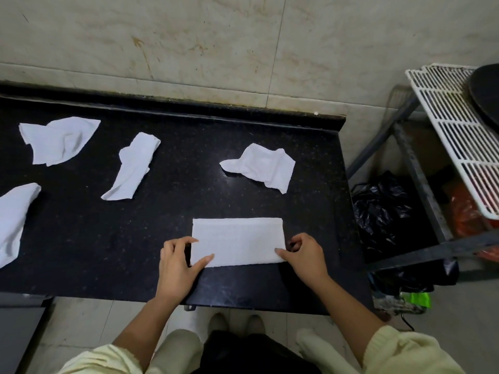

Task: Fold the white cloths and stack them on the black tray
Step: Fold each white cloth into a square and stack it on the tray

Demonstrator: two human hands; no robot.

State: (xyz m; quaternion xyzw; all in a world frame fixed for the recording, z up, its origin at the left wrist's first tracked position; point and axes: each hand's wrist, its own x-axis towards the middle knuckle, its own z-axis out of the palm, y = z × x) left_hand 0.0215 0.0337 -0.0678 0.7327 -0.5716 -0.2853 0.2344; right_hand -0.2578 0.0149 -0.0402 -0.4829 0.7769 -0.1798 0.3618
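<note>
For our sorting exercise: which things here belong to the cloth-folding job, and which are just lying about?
Job: folded cloth, held by left hand and right hand; four crumpled cloths; dark round thing, possibly the tray.
Lying about: wire rack; black plastic bag; orange bag.

Black countertop (81, 238): 1 folded cloth (237, 240) near front, 4 crumpled cloths (260, 166) scattered.

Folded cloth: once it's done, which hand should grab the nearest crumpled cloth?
Right, probably. The nearest crumpled cloth lies beyond the right half of the folded cloth, closer to the right hand than the left hand. Both hands hold its ends.
</note>
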